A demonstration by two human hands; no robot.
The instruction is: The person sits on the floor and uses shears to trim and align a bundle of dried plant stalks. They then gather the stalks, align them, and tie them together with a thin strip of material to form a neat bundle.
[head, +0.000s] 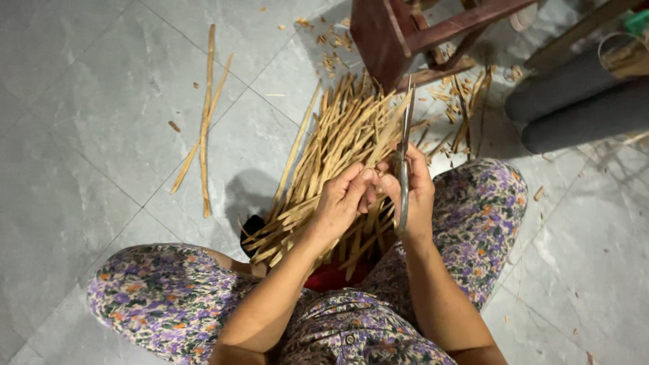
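With my left hand (pixel 340 197) pinching 1 thin tan bamboo strip (pixel 378 145) above the pile of split bamboo strips (pixel 324 159) on the grey tiled floor (pixel 81 135), my right hand (pixel 414 192), closed around the long steel knife (pixel 403 159), should keep its blade flat and angled away from my fingertips.

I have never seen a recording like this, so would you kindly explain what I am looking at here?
There is no machine: one camera worn on a person's head looks down at their own two bare hands. The person sits low over a grey tiled floor, knees apart in flowered trousers. The right hand holds a long knife, blade pointing away. The left hand pinches a thin bamboo strip from the pile of strips below. Two loose strips lie to the left; a dark wooden stool stands beyond.
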